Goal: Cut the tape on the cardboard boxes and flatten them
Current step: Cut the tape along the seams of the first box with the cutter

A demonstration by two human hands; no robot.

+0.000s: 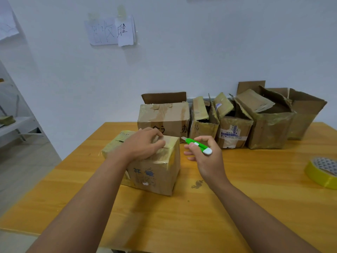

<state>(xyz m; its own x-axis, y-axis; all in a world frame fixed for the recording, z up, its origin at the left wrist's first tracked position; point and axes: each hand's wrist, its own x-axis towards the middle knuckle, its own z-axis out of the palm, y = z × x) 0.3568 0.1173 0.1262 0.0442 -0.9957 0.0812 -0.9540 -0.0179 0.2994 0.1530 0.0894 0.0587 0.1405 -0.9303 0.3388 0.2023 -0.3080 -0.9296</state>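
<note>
A small taped cardboard box [155,174] stands on the wooden table [182,225] in front of me. My left hand [144,143] lies on its top with fingers curled, pinching at the tape near the right edge. Just right of the box, my right hand [204,154] grips a green and white utility knife [198,146]; its blade end points left toward the box's top corner without touching it.
A row of several worn cardboard boxes stands against the white wall: a taped one [164,117], two open ones [203,123] [234,132], and larger torn ones [269,123]. A yellow tape roll [322,172] lies at the table's right edge. Shelving [16,123] stands left.
</note>
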